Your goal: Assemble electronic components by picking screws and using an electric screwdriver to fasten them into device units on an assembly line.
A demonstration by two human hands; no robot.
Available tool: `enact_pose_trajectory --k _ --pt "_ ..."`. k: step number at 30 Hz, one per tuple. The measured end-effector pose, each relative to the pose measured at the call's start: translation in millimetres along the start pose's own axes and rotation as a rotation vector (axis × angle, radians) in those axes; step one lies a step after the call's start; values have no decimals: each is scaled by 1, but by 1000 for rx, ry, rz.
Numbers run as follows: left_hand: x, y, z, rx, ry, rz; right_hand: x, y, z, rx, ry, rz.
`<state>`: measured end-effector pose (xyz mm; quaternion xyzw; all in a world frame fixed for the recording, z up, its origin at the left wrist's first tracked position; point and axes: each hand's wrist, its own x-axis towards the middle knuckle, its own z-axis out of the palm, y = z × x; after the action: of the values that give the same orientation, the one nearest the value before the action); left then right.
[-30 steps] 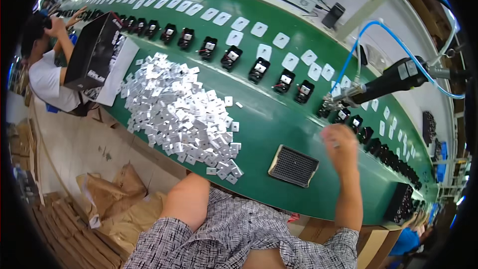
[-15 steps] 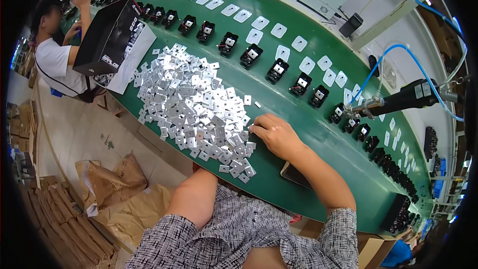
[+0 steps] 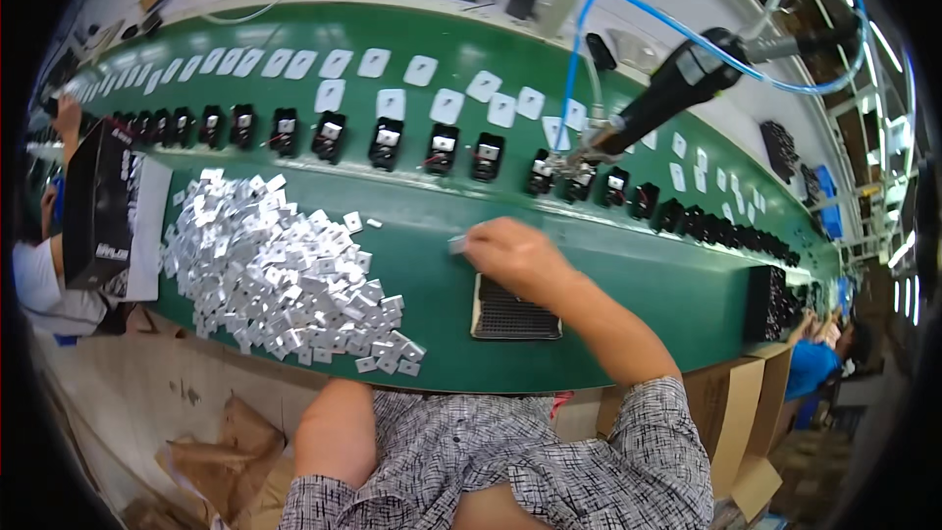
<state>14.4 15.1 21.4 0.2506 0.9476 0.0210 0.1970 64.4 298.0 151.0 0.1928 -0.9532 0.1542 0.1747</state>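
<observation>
My right hand [image 3: 517, 255] is closed, its fingertips pinching a small silver metal plate [image 3: 456, 245]. It hovers over the green bench [image 3: 422, 211], just beyond the far side of a black gridded tray [image 3: 515, 312]. A broad heap of similar square metal plates [image 3: 280, 280], each with a hole, lies to the left, apart from the hand. My left forearm [image 3: 336, 424] drops below the bench's front edge, which hides the left hand. Beyond runs a row of black housings [image 3: 386, 144], several with a silver plate inside.
A black power screwdriver [image 3: 687, 88] with a blue hose [image 3: 667, 31] hangs over the row. White cards [image 3: 422, 70] lie behind the housings. A black box [image 3: 98, 216] stands at the left, beside another person [image 3: 49, 275]. A cardboard carton [image 3: 731, 422] stands below the bench at right.
My view has swung to the right. The right hand has left the heap's edge and moved right with a metal plate in its fingers. The gridded tray is now uncovered.
</observation>
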Motion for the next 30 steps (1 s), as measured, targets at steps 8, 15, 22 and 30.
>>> enact_pose_trajectory --k 8,15,22,30 --pt "9 13 -10 -35 -12 -12 -161 127 -152 -611 195 510" --pt "25 -5 42 -119 288 -26 -188 173 -136 -703 -50 461" --pt "24 -2 43 -191 251 -11 -188 182 -128 -688 -61 471" --pt "29 -2 54 -295 68 -31 -186 182 -124 -630 -140 628"
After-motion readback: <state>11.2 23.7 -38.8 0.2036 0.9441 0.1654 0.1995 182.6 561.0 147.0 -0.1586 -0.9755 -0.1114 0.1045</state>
